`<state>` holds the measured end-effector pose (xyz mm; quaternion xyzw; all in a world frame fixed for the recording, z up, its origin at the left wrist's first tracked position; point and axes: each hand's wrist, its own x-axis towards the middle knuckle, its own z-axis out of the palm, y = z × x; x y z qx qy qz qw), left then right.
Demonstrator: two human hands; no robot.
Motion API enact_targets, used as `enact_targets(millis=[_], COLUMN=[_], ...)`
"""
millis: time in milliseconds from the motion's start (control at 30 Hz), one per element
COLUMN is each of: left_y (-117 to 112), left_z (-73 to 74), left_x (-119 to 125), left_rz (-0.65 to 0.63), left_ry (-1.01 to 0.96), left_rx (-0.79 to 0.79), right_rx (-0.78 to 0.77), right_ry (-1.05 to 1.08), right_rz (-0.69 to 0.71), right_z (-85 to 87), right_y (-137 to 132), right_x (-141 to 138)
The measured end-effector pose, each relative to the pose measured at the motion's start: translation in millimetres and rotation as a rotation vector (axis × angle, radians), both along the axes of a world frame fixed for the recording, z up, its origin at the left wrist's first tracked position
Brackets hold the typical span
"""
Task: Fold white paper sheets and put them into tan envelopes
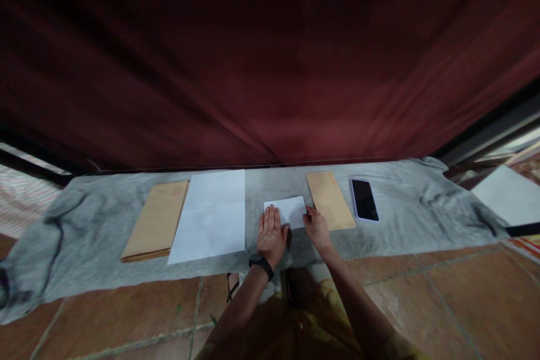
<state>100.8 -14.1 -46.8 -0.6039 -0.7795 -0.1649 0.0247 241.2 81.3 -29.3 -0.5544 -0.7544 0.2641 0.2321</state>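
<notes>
A small folded sheet of white paper (293,211) lies on the grey cloth in front of me. My left hand (272,236), with a dark band at its wrist, presses flat on the paper's left part, fingers stretched out. At the paper's right edge, the fingers of my right hand (316,228) are closed in a pinch. Just beyond that hand is a brown envelope (331,197), lying flat. To the left of my left hand lies a large white sheet (215,214), with faint creases across it.
A stack of brown envelopes (158,219) rests at the far left, beside the large sheet. A phone (365,200) lies right of the single envelope. The grey cloth (413,208) is wrinkled at both ends. A dark red curtain (278,79) hangs behind; floor tiles (422,298) show in front.
</notes>
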Motion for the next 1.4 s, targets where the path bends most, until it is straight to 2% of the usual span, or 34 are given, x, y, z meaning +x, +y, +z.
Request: enact_targets(millis=[200,333,400,500,800,1133,1267,1400], left_y=[-1.1,-0.5,-0.4,-1.0,-5.7,-47.2,-60.9,-65.3], left_z=[1.3,0.6,0.5,1.5,4.6,5.5,6.6,8.5], left_x=[-0.4,-1.1,-1.7,-2.5,-1.7,1.7,1.8,1.0], left_rz=[-0.011,-0.022,-0.025,-0.034,-0.012,-0.052,-0.060,-0.065], left_ry=[0.023,0.020,0.022,0.026,0.023,0.068,0.082,0.084], left_rx=[-0.047,-0.072,-0.077,-0.083,-0.097,-0.083,-0.081,-0.092], right_rx=[0.260,0.381,0.385,0.372,0.439,0.517,0.480,0.445], right_ry=[-0.190,-0.158,-0.144,-0.179,-0.325,-0.311,-0.262,-0.245], right_rz=[0.015,0.210,0.288,0.315,0.236,0.237,0.243,0.250], right_z=[4.6,1.6,-3.2,-11.2,-22.6,-27.1,-24.0,-20.9], right_y=[-17.8,-23.6,-22.4,-17.8,-19.1,-24.7,-25.3,-24.9], right_x=[3.1,-6.8,-13.2,-18.1,-17.7,-17.1,-17.1,-16.5])
